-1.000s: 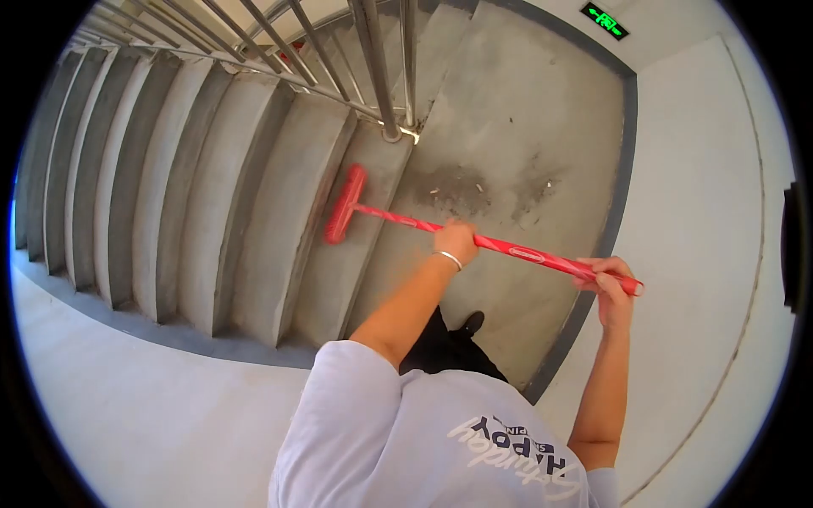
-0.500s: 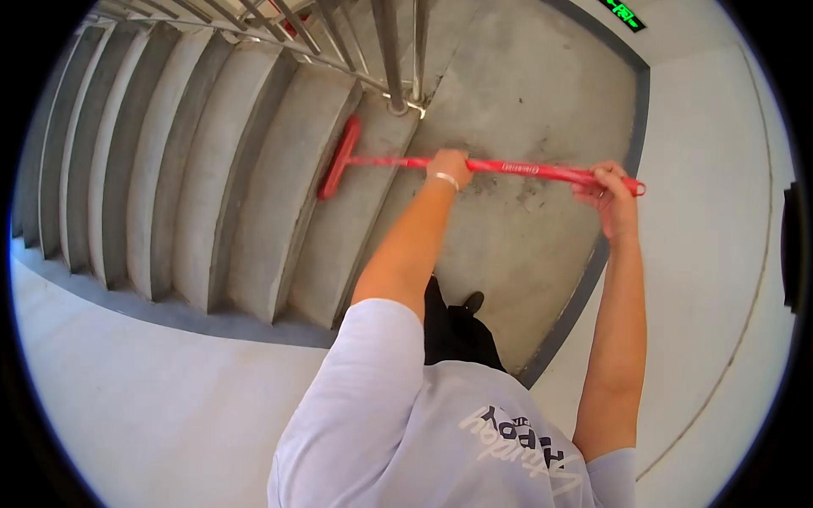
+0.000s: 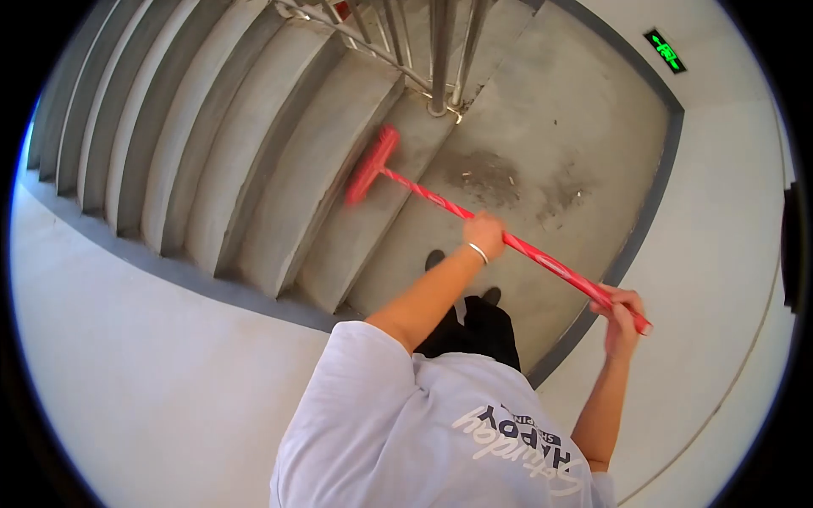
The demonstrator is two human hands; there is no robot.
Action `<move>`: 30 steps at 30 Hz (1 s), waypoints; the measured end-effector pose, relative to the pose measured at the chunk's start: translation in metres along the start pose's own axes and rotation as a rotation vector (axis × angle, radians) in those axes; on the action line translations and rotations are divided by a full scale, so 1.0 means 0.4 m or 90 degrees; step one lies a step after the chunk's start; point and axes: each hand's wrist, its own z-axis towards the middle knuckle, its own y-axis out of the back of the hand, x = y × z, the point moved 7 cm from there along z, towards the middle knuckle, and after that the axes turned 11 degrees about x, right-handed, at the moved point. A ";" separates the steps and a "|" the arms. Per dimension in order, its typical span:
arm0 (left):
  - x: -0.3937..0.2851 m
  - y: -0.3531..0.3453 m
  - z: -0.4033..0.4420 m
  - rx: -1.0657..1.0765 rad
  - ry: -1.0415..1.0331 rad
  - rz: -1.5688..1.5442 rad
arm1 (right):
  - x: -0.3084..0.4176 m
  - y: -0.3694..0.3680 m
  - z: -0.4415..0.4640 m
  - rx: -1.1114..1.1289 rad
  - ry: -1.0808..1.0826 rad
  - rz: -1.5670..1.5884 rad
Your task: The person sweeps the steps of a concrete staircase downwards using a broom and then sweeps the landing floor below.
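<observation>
Both my hands hold a red broom. My left hand, with a white band at its wrist, is wrapped round the middle of the handle. Near the handle's end, my right hand is closed round it. The handle slants across the view, and the red broom head is over the stair tread beside the landing, against or close to the riser. Slight blur leaves it unclear whether the bristles touch the concrete. Dark dirt and small debris lie on the landing, beyond my left hand.
Concrete stairs rise to the left. A metal railing stands at the far side, its post near the broom head. White walls with a grey skirting band border the landing. A green lit sign is on the wall.
The broom has swung from nearly level to a slant in the view, its handle end lower. My right hand has come down and closer to my body, the left hand slightly too. Both grips remain.
</observation>
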 end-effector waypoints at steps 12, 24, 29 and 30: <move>0.011 -0.026 -0.115 -0.076 0.083 -0.057 | 0.007 0.010 0.029 0.158 0.010 -0.015; 0.217 -0.159 -0.139 -0.153 0.230 -0.117 | -0.164 -0.088 0.183 0.357 -0.135 0.054; 0.120 -0.157 0.024 -0.115 0.170 -0.084 | -0.151 0.048 0.149 0.204 -0.120 -0.006; 0.087 -0.155 0.040 -0.091 0.150 -0.068 | -0.143 0.079 0.123 0.197 -0.102 -0.028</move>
